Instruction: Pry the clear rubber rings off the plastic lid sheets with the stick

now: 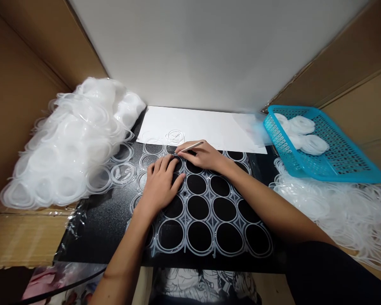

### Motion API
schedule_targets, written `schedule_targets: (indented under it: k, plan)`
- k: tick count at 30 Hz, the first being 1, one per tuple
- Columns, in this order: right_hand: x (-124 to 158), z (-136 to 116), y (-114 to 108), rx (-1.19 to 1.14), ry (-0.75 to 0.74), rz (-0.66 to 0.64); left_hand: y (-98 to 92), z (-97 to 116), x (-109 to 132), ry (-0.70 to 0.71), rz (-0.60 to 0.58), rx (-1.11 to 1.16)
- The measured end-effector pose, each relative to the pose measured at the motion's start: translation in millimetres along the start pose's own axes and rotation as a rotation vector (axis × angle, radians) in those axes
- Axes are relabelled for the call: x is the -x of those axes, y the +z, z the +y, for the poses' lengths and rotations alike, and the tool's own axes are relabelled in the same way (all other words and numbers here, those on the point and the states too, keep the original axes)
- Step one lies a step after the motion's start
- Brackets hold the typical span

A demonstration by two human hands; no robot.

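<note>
A translucent plastic sheet of joined rings (212, 220) lies on the black tabletop in front of me. My left hand (160, 180) rests palm down on the sheet's left side, fingers spread and the thumb out over a ring. Just beyond its fingertips, my right hand (205, 156) grips a slim, pale pen-shaped tool (193, 146). The tool slants down to the left toward a ring near the sheet's far edge; its tip is too small to identify. A round clear piece (175, 136) lies past the fingers on the near edge of the white paper (206, 120).
A tall heap of stacked clear ring sheets (66, 148) stands at left. At right, a blue plastic basket (339, 167) holds several white ring bundles (314, 145). Below it spreads a tangle of plastic scraps (330, 207). Cardboard walls (28, 46) flank both sides.
</note>
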State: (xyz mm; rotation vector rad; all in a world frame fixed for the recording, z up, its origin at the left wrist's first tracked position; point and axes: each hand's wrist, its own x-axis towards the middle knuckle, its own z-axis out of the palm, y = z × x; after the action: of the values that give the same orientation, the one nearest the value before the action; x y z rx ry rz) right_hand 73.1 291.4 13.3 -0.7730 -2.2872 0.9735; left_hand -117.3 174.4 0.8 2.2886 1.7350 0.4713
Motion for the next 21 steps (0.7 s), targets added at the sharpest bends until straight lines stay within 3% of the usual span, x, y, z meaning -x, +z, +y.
schedule_targets:
  k: [21]
  plan:
    - [-1.2,2.3,-3.7,0.017,0.051,0.009,-2.3,0.1,0.2,0.002,-0.010,0.026]
